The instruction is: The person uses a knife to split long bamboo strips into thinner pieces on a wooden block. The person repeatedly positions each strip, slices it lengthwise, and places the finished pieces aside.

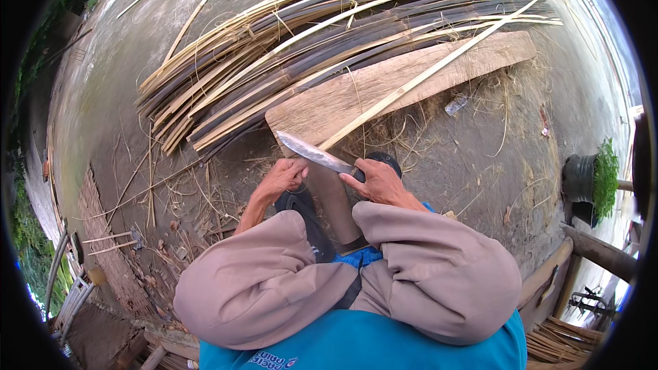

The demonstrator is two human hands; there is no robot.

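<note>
My right hand (380, 181) is wrapped round the dark handle of a large knife (312, 152), whose broad blade points to the left and away from me. A long pale bamboo strip (432, 72) runs from the far right down to the blade, which crosses its near end. My left hand (283, 177) is closed at that near end, just below the blade; the fingers hide the strip's tip. Beneath the hands, between my knees, a narrow wooden plank (329, 199) stretches away from me.
A wide wooden board (322, 106) lies under the strip, beyond my hands. Past it is a big bundle of split bamboo strips (329, 34). Thin shavings (404, 137) litter the ground. A potted plant (581, 178) stands at right, above a wooden rail (603, 257).
</note>
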